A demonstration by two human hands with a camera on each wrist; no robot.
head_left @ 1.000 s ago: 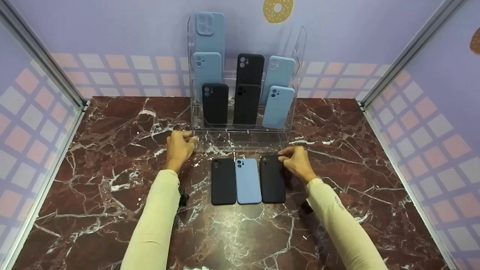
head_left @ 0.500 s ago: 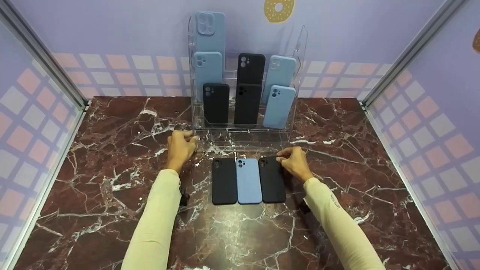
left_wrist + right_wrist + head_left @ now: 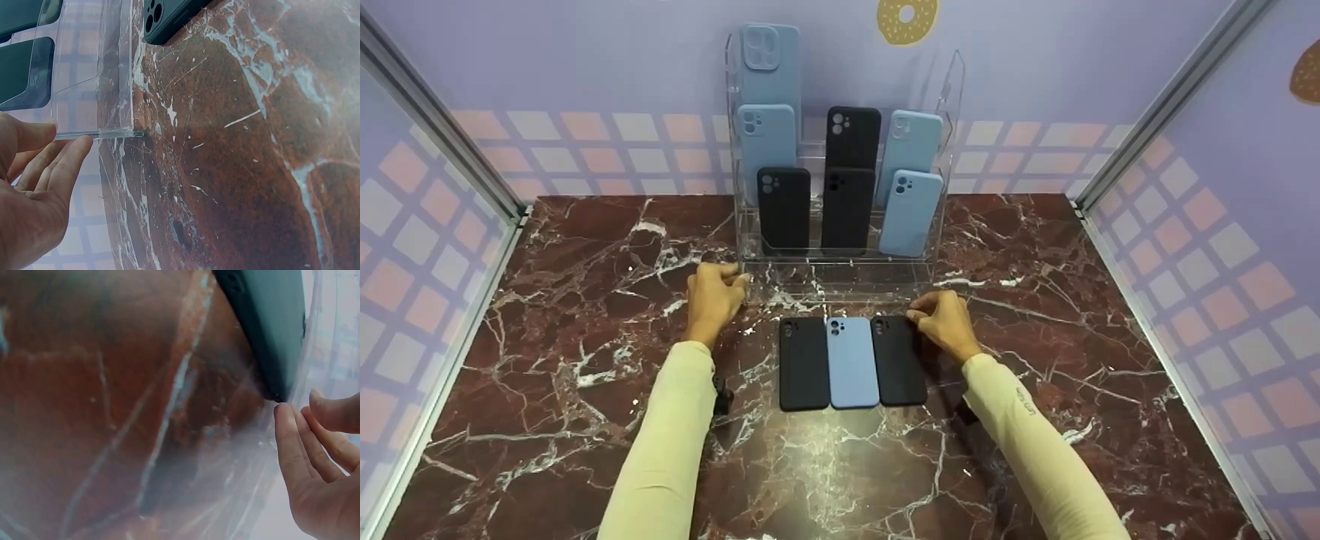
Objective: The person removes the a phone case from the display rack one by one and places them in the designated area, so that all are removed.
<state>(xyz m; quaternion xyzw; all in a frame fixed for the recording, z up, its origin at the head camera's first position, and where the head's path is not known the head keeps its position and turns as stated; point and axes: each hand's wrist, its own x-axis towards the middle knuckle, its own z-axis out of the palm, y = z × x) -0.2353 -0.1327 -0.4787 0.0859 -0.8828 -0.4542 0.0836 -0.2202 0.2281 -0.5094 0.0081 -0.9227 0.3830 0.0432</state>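
Note:
My left hand (image 3: 712, 296) pinches the lower left side edge of a clear acrylic display stand (image 3: 115, 133) between thumb and fingers. My right hand (image 3: 945, 322) has its fingertips at the upper right corner of a black phone case (image 3: 264, 323). In the right wrist view its fingers are fairly straight and the thumb stands apart from them. That case lies flat at the right end of a row on the table. Beside it is a light blue phone case (image 3: 853, 364), and at the row's left end lies another black phone case (image 3: 803, 366).
The stand's tiers hold several upright cases, including a tall blue case (image 3: 770, 82), a front left black case (image 3: 784, 210) and a front right blue case (image 3: 911, 214). The marbled table (image 3: 577, 405) is bounded by patterned walls (image 3: 442, 195).
The right-hand black case has come down flat and closer in line with the other two, my right fingertips moving slightly left with it. My left hand stays on the stand.

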